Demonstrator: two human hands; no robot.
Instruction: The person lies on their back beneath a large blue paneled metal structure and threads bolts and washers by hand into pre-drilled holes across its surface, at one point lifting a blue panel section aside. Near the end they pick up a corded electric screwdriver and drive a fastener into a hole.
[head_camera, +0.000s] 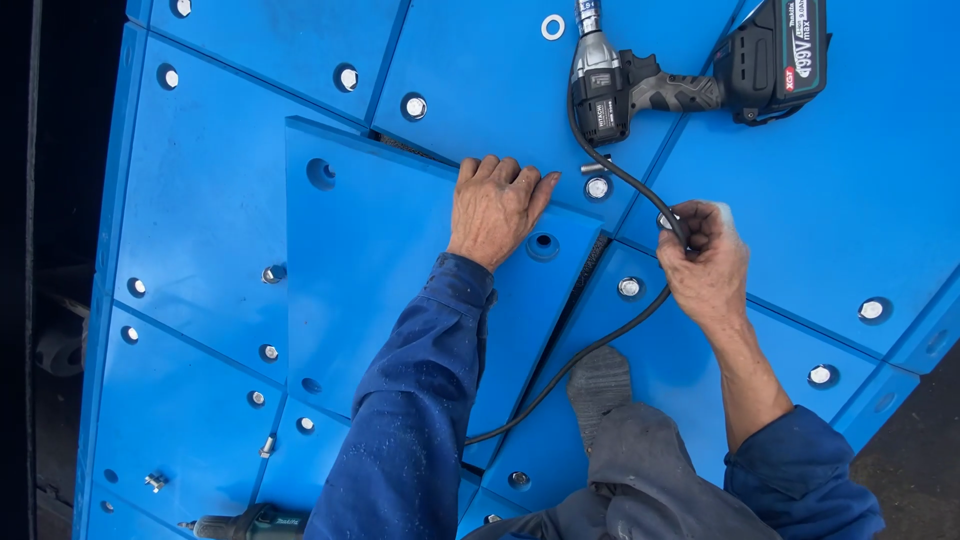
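My left hand lies flat, fingers together, on the top edge of a loose blue wedge-shaped panel resting over the other blue panels. My right hand is closed around a black cable near a bolt hole; whether it also pinches a washer or bolt I cannot tell. The cable runs up to a black and grey impact wrench lying at the top, and down past my knee. A countersunk hole in the wedge panel sits just right of my left hand.
Blue panels with bolt heads in recessed holes cover the whole surface. A loose washer lies at the top, loose bolts at lower left. A second green power tool lies at the bottom edge. My grey-socked foot rests on a panel.
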